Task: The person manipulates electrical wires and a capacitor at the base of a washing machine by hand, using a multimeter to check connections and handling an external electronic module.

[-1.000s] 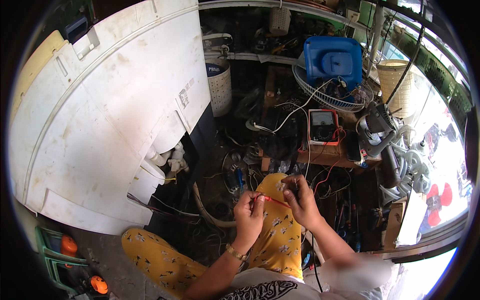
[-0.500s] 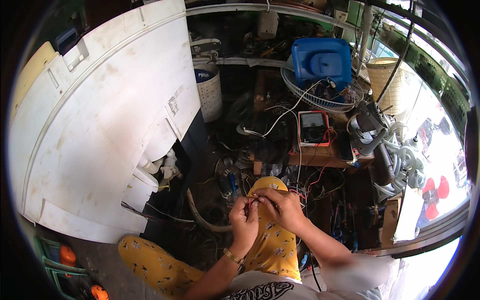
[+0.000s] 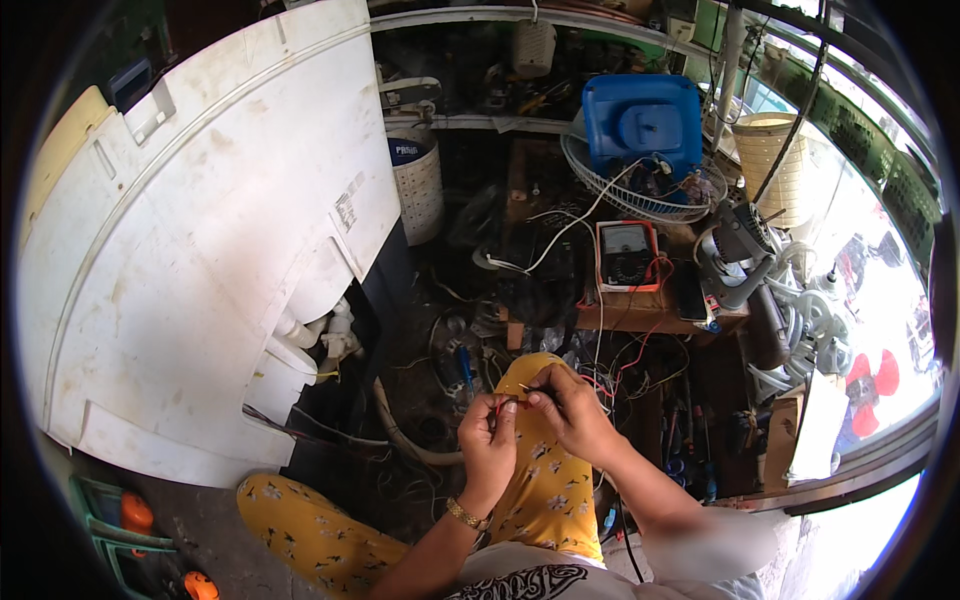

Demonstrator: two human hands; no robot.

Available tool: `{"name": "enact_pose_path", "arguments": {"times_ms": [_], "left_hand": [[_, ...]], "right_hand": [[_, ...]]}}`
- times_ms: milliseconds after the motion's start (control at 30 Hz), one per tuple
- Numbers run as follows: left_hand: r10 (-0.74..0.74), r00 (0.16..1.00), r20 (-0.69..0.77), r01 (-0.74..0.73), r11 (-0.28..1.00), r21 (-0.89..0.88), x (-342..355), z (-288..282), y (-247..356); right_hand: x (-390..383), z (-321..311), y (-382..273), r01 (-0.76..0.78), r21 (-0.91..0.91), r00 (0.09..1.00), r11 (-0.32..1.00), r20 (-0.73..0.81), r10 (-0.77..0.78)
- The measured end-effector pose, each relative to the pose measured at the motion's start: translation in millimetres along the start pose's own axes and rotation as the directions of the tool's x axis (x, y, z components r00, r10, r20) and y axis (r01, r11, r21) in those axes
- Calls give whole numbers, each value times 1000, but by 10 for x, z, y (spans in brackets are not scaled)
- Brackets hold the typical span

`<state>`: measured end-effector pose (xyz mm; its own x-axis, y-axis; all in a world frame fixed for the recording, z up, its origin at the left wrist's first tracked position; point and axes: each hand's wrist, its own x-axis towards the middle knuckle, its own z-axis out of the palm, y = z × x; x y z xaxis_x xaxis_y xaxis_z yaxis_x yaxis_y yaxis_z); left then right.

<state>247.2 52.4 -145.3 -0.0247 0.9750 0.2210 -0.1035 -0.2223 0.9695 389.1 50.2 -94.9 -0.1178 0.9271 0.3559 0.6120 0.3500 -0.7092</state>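
Note:
My left hand [image 3: 486,445] is pinched around a thin red probe-like piece [image 3: 523,404] above my yellow floral trouser leg [image 3: 545,490]. Beside it, my right hand [image 3: 575,420] grips a small dark piece [image 3: 538,390] with a thin tip pointing left, its fingertips close to the red piece. Behind both hands, an analogue multimeter [image 3: 626,246] in a red-orange case sits on a wooden box [image 3: 640,310], with red and dark leads hanging from it. Exactly where the leads end among my fingers is hard to make out.
A large white plastic panel [image 3: 200,250] with pipes fills the left. Behind the multimeter are a blue plastic part [image 3: 640,110] and wire basket [image 3: 620,195]. Motor [image 3: 740,240], hoses and red fan blade [image 3: 870,390] line the right; cables and tools [image 3: 680,440] litter the floor.
My right hand came down and left to meet my left hand, then drew slightly right, showing the thin tip. The view shifted slightly since a second ago.

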Motion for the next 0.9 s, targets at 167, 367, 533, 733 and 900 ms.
{"name": "enact_pose_path", "arguments": {"times_ms": [167, 367, 533, 733, 900], "left_hand": [[-46, 999, 12, 47, 994, -96, 48, -7, 37], [-262, 961, 91, 277, 905, -323, 7, -63, 49], [-215, 970, 113, 239, 926, -293, -7, -50, 90], [-171, 981, 96, 189, 954, -233, -7, -68, 59], [-7, 999, -34, 6, 999, -42, 25, -47, 60]], "right_hand": [[-55, -78, 95, 56, 443, 964, 895, 208, -163], [-45, -72, 0, -37, 356, 999, 934, 39, 25], [-59, -5, 36, -24, 261, 999, 965, -28, 32], [-46, 40, 25, 9, 107, 998, 994, -59, -3], [-85, -32, 118, -148, 314, 979, 938, -86, 184]]}}
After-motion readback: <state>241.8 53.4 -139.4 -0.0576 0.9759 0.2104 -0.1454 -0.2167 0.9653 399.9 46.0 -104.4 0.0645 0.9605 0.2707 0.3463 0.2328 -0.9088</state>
